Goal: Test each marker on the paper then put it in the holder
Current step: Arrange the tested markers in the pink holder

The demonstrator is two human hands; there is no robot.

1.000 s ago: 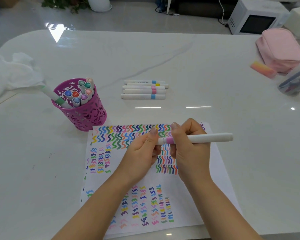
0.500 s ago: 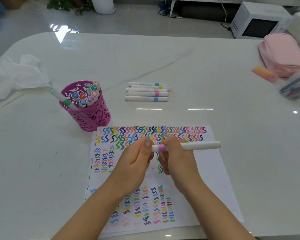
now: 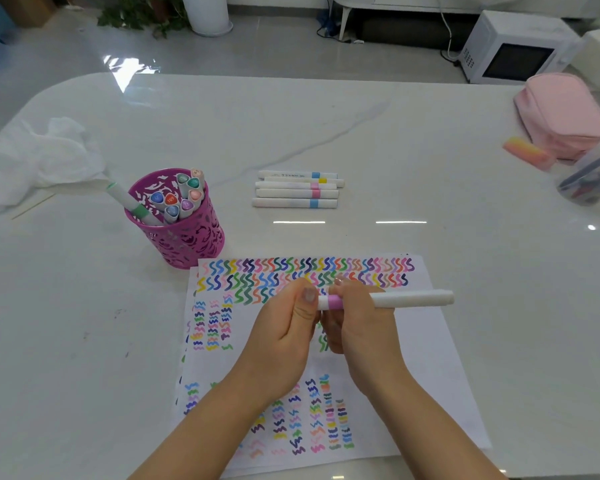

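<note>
A white marker with a pink band (image 3: 409, 299) lies level above the paper (image 3: 440, 368), which is covered in rows of coloured squiggles. My right hand (image 3: 357, 320) grips the marker's barrel just right of the band. My left hand (image 3: 288, 323) pinches its left end, the cap end, which the fingers hide. The magenta cut-out holder (image 3: 184, 237) stands left of the paper's top corner, with several markers upright in it. Several more white markers (image 3: 297, 189) lie side by side behind the paper.
A crumpled white tissue (image 3: 32, 161) lies at the far left. At the right edge sit a pink pouch (image 3: 561, 112), a pink-yellow eraser (image 3: 525, 152) and a clear container (image 3: 593, 178) of pens. The marble table (image 3: 430, 140) runs wide behind.
Both hands with the marker have drifted slightly toward me over the paper. The grip on the marker looks the same.
</note>
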